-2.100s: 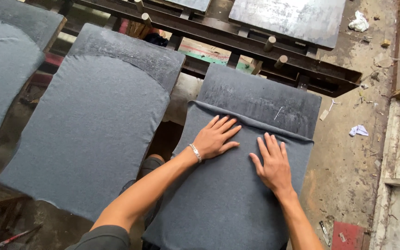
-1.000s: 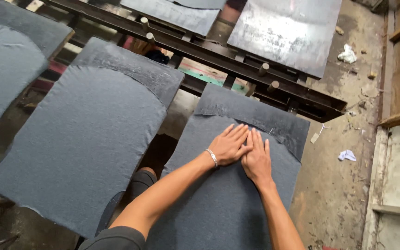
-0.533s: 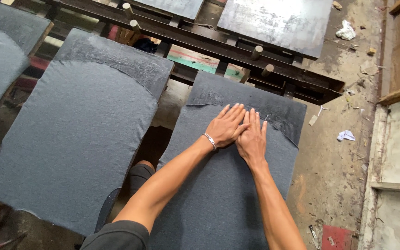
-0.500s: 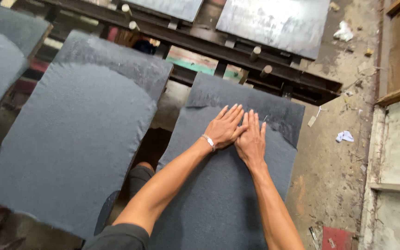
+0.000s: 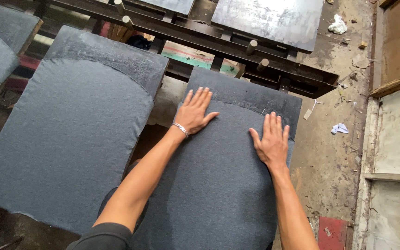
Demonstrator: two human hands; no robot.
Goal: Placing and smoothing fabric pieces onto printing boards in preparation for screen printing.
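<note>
Your single head camera looks steeply down from close above, facing away from you toward the far metal rack [image 5: 195, 39].

A dusty, stained concrete floor [image 5: 329, 153] is stretching along the right side, with crumpled white paper scraps [image 5: 339, 128] lying on it. A dark metal rack [image 5: 218, 44] with wooden pegs [image 5: 252, 46] is running across the top, bearing grey metal plates [image 5: 269, 18]. Weathered boards [image 5: 396, 139] are leaning at the far right. Daylight is falling evenly.
</note>
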